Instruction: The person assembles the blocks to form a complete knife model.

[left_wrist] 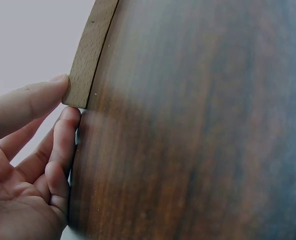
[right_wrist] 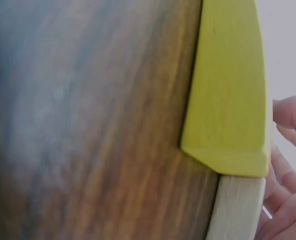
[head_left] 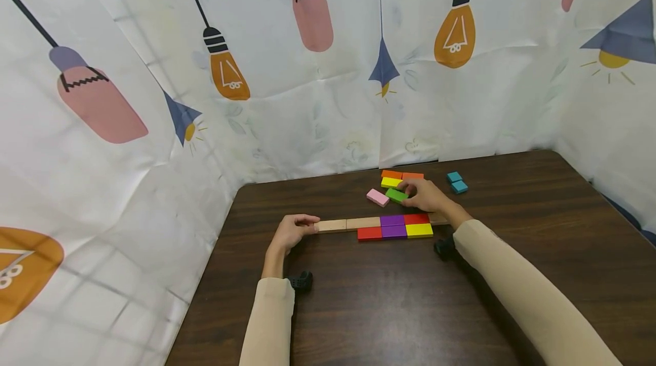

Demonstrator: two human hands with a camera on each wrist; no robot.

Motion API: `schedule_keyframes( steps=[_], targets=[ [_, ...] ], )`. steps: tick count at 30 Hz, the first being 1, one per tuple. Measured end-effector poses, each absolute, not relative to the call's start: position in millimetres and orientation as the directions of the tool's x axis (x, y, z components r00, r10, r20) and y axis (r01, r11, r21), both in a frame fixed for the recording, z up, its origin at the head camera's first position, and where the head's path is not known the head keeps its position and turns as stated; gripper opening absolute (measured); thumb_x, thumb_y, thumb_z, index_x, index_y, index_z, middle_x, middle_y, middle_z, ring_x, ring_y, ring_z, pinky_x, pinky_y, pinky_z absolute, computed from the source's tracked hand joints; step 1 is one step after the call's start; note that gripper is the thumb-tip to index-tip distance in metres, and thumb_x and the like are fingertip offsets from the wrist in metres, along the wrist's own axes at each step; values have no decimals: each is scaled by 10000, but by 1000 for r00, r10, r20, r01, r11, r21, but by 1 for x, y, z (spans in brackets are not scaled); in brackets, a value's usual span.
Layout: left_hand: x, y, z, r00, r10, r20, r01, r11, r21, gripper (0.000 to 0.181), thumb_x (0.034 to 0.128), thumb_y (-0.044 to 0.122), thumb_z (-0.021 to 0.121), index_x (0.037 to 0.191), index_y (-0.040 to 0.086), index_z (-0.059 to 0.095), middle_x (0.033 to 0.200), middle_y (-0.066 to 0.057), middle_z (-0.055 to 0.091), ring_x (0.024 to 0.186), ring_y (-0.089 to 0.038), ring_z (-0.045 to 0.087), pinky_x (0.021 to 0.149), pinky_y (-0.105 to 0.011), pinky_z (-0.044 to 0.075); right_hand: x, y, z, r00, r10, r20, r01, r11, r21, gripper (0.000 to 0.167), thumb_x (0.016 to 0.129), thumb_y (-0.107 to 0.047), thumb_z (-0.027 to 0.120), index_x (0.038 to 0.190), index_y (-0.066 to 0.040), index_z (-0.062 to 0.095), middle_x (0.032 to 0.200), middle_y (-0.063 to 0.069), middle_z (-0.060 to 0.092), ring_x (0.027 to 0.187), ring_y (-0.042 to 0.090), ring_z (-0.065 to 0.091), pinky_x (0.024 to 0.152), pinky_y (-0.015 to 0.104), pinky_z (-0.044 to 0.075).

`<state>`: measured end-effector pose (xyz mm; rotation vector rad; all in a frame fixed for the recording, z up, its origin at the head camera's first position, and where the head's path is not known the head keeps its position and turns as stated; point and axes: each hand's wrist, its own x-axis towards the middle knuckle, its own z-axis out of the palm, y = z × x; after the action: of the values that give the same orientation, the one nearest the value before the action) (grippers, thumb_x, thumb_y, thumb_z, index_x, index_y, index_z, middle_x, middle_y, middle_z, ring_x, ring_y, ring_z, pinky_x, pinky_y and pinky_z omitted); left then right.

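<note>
My left hand (head_left: 291, 233) pinches the left end of a plain wooden block (head_left: 332, 226) between thumb and fingers; the left wrist view shows the thumb (left_wrist: 32, 105) at that block's corner. This block starts a row with another plain block (head_left: 363, 223), a purple block (head_left: 392, 220) and a red block (head_left: 416, 218). Against the row's near side lie a red block (head_left: 369, 233), a purple block (head_left: 394, 231) and a yellow block (head_left: 419, 230). Beyond the row, my right hand (head_left: 424, 195) holds a green block (head_left: 396, 195) by its right end. In the right wrist view the yellow block hides the green one.
A pink block (head_left: 377, 197) lies left of the green one. Behind are a yellow block (head_left: 391, 183) and two orange blocks (head_left: 392, 174). Two blue blocks (head_left: 459, 186) lie farther right. My right forearm partly covers another plain block (head_left: 438, 219). A patterned curtain (head_left: 348, 121) stands behind the table.
</note>
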<state>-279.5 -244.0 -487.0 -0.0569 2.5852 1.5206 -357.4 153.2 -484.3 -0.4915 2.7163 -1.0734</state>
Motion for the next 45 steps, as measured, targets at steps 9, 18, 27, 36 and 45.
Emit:
schedule_keyframes(
  steps=[9, 18, 27, 36, 45],
  targets=[
    [-279, -244, -486, -989, 40, -145, -109, 479, 871, 212, 899, 138, 794, 1110, 165, 803, 1024, -45, 708, 904, -206, 643, 864, -382, 529, -358, 164, -482, -916, -393, -76, -245, 702, -669, 383, 941, -93, 694, 1318, -55, 642, 1197, 190, 658, 1050, 323, 571, 929, 482, 496],
    [-280, -244, -488, -989, 46, -142, -103, 479, 872, 216, 907, 148, 788, 1122, 151, 798, 1045, -62, 704, 923, -206, 641, 866, -390, 532, -356, 170, -483, -902, -422, -91, -253, 687, -681, 373, 925, -44, 678, 1297, -62, 660, 1328, 251, 631, 1224, 418, 569, 1017, 576, 495],
    [-280, -244, -489, -989, 49, -142, -100, 487, 868, 218, 912, 153, 782, 1129, 128, 793, 1044, -83, 695, 907, -214, 626, 838, -377, 524, -357, 173, -485, -900, -425, -94, -255, 691, -676, 382, 928, -43, 680, 1308, -79, 660, 1343, 281, 610, 1245, 446, 556, 992, 575, 511],
    [-280, -244, -488, -989, 49, -141, -100, 485, 869, 205, 903, 141, 789, 1107, 161, 801, 1019, -49, 700, 902, -215, 635, 840, -373, 530, -356, 175, -485, -891, -446, -82, -296, 710, -639, 362, 932, -67, 671, 1292, -108, 677, 1318, 229, 641, 1211, 399, 586, 999, 563, 516],
    [-278, -244, -487, -989, 45, -139, -100, 487, 867, 209, 908, 149, 786, 1115, 166, 799, 1033, -55, 704, 917, -217, 640, 873, -398, 527, -350, 179, -478, -877, -476, -69, -350, 730, -587, 346, 919, -58, 687, 1264, -88, 698, 1280, 215, 664, 1168, 390, 602, 1020, 599, 497]
  ],
)
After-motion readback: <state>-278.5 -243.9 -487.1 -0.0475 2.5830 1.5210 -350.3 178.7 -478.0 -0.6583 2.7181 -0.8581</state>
